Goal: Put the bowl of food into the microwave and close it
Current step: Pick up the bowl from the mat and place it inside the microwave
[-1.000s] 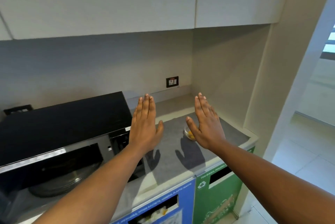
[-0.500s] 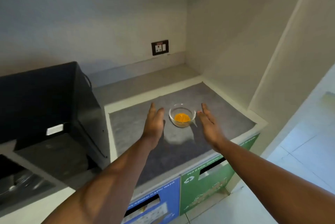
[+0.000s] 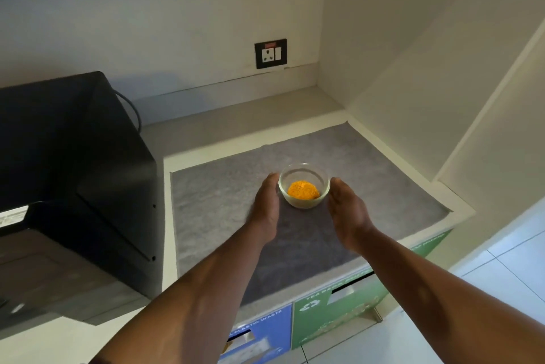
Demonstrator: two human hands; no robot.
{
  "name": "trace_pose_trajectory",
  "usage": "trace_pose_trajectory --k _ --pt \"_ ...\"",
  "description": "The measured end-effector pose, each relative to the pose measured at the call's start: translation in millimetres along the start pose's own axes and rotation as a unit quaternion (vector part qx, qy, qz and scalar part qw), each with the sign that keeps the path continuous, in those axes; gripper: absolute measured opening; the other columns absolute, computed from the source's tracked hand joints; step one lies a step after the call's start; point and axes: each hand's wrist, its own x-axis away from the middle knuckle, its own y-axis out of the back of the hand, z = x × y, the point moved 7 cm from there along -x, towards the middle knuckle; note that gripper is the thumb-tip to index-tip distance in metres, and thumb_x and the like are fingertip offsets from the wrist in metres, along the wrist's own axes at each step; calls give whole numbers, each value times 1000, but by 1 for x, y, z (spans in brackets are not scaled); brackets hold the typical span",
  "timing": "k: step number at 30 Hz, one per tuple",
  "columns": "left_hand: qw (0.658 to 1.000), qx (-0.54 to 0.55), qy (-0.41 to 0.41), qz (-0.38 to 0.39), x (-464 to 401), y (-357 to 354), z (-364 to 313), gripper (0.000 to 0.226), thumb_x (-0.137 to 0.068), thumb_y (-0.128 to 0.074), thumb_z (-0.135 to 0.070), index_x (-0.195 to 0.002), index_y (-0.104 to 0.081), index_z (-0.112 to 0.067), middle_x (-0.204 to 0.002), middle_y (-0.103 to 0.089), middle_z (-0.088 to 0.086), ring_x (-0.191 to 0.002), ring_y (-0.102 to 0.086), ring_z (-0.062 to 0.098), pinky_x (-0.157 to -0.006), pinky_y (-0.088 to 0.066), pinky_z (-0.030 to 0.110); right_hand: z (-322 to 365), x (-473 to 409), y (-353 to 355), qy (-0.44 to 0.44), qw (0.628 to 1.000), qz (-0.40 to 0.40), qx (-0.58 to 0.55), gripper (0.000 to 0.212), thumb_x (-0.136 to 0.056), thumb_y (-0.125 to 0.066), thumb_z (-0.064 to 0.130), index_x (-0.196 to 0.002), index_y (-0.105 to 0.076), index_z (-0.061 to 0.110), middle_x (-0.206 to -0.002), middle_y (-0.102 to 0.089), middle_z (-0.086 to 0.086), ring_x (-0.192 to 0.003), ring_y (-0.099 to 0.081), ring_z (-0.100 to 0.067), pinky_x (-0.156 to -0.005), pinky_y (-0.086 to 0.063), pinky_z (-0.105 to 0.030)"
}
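The small clear glass bowl of orange food [image 3: 303, 188] rests on the grey mat [image 3: 218, 198] covering the bench. The left hand [image 3: 267, 204] and right hand [image 3: 346, 213], both open, flank its sides; contact cannot be confirmed. Smooth glass may slip; tilting spills the food.

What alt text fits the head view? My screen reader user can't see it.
Two bare hands, left hand and right hand, cup a small glass bowl of orange food on a grey mat. A black microwave sits to the left, a wall socket behind.
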Motion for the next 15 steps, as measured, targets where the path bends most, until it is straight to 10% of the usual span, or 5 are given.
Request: trace_pose_trajectory --k 3,8,15 --pt "1000 15 25 -3 -6 -1 10 52 -93 -53 -49 -126 -73 -15 -126 -73 11 -122 -64 26 -110 -48 46 -2 -1 3 -5 1000 -8 0 35 -106 -44 26 -115 -71 7 -104 -80 -6 -96 -75 -11 -69 -57 -20" --pt "998 51 38 8 -4 -4 19 36 -94 -54 -39 -92 -82 -17 -94 -81 5 -83 -75 15 -64 -58 24 1 13 0 -18 1000 -2 7 43 -105 -46 30 -127 -67 0 -119 -73 -22 -114 -69 -30 -98 -55 -43" --pt "999 34 -3 22 42 -1 13 35 -100 -50 -37 -102 -78 -16 -96 -80 1 -94 -72 16 -89 -53 33 14 56 -8 38 998 12 40 45 -108 -40 28 -131 -62 -4 -116 -73 -16 -116 -65 -28 -105 -48 -42"
